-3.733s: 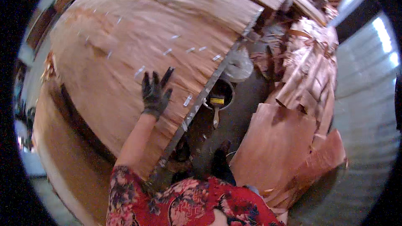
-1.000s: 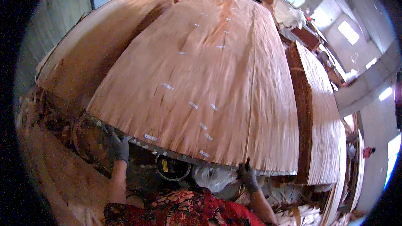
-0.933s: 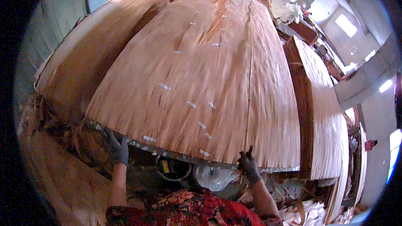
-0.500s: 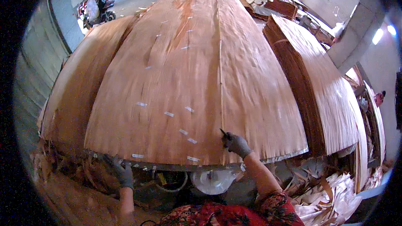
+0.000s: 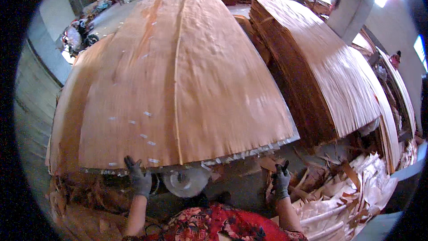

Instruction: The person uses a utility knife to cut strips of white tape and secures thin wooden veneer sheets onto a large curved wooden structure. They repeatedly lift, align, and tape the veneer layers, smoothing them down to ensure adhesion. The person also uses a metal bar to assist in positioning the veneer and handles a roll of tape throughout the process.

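A large thin sheet of reddish wood veneer (image 5: 178,89) lies on top of a wide stack and fills the middle of the view, with small pale tape patches near its front edge. My left hand (image 5: 139,179), in a dark glove, grips that front edge left of centre. My right hand (image 5: 281,182), also gloved, hangs off the sheet to the right below its corner, fingers apart and holding nothing. My patterned red sleeve shows at the bottom.
A second tall veneer stack (image 5: 321,71) stands close on the right. Torn veneer scraps (image 5: 356,196) pile up at lower right. A pale round tub (image 5: 185,183) sits under the sheet's edge. A motorbike (image 5: 80,35) and a concrete pillar (image 5: 352,0) stand farther off.
My right hand has left the sheet's front edge and dropped to the right, now apart from it. My left hand stays on the edge. The view has swung right.
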`<state>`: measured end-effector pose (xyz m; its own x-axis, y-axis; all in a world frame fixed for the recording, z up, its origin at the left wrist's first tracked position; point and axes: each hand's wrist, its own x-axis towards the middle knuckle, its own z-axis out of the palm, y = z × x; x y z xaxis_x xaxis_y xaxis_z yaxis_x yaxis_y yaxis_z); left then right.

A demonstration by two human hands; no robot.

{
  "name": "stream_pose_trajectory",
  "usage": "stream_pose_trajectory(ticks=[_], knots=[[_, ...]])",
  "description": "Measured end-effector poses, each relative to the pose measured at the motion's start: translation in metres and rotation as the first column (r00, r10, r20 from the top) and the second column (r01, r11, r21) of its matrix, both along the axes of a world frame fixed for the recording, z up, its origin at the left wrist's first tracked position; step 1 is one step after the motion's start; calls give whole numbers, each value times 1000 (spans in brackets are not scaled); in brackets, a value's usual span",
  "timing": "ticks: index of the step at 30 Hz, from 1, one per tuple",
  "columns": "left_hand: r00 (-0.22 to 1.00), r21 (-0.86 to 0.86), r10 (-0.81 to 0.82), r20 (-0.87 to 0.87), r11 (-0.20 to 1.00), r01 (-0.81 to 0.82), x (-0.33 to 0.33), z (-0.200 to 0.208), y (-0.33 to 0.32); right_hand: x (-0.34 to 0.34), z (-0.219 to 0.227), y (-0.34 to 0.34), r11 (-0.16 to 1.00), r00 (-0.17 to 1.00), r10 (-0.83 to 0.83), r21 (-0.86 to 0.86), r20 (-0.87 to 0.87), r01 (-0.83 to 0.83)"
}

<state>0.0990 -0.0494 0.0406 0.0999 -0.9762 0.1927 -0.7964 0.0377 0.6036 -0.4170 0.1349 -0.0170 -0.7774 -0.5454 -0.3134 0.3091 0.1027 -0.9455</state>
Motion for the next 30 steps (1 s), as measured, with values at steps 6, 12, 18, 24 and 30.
stream_pose_trajectory(ticks=[6, 12, 18, 24, 30], knots=[[890, -75, -408, 204, 900, 430, -166, 15, -42, -39, -49, 142, 958, 957, 24, 279, -289, 60], [771, -85, -637, 8, 768, 635, -338, -7, -57, -55, -95, 274, 856, 980, -153, 479, -126, 195], [841, -44, -508, 187, 850, 524, -501, -12, -63, -112, -101, 291, 827, 930, -350, 503, 111, 251], [690, 49, -352, 633, 907, 418, -524, -44, -80, -279, -116, 279, 924, 985, -93, 381, 146, 31], [605, 146, -374, 702, 908, 392, -543, -37, -84, -501, -143, 245, 742, 850, 391, 668, -353, -64]])
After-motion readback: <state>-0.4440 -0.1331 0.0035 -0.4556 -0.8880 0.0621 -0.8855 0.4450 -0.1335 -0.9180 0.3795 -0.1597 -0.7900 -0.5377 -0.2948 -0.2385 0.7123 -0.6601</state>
